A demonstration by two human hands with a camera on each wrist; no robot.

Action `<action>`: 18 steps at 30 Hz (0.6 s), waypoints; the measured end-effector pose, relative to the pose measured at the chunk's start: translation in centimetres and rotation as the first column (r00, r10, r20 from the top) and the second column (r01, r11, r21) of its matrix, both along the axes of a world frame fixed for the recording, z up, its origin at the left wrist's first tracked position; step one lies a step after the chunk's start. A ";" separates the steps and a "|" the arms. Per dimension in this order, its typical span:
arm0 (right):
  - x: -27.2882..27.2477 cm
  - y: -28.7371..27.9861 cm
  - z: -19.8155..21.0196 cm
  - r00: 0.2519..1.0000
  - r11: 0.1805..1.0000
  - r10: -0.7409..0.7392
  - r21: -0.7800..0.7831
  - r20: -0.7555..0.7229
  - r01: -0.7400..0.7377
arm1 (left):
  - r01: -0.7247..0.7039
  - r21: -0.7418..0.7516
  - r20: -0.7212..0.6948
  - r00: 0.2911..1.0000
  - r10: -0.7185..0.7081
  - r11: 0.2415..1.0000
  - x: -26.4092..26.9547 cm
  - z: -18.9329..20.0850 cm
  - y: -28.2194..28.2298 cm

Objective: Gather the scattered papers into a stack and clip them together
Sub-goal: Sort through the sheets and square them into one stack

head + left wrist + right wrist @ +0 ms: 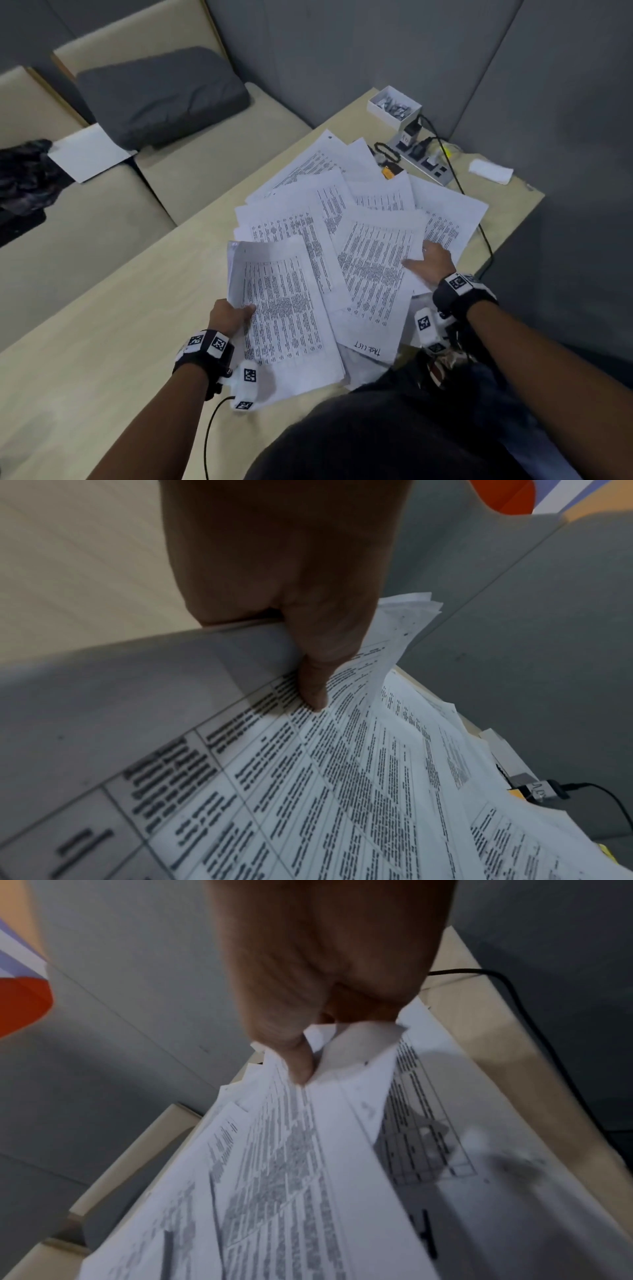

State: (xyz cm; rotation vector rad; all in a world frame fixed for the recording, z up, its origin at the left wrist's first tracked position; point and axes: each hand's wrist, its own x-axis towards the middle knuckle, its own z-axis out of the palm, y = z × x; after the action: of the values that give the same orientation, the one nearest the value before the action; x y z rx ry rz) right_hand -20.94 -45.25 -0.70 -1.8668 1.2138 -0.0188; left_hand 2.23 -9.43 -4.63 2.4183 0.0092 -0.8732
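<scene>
White printed papers (346, 219) lie fanned over the far right half of the tabletop (113, 329), so gathering looks barely begun: the left hand (230, 317) pinches a small bundle (284, 308) at the near edge, thumb on top, while the right hand (432, 257) pinches the edge of a loose sheet (376, 270) toward the right edge. Next, I judge, that sheet should slide onto the bundle. Bare tabletop on the left gives squaring room; the box of clips (394, 107) and power strip (423, 158) crowd the far corner.
</scene>
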 end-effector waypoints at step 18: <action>2.1 -4.5 -0.6 1.000 0.995 0.003 -0.098 -0.015 -0.004 | 0.006 0.138 0.046 0.999 -0.012 0.990 -1.4 0.4 -1.7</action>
State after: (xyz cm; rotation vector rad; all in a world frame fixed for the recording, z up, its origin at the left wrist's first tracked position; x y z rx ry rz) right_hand -18.82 -49.75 -1.33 -1.9572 1.2398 -0.0638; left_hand 0.82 -11.11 -4.26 2.5691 0.0424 -0.8447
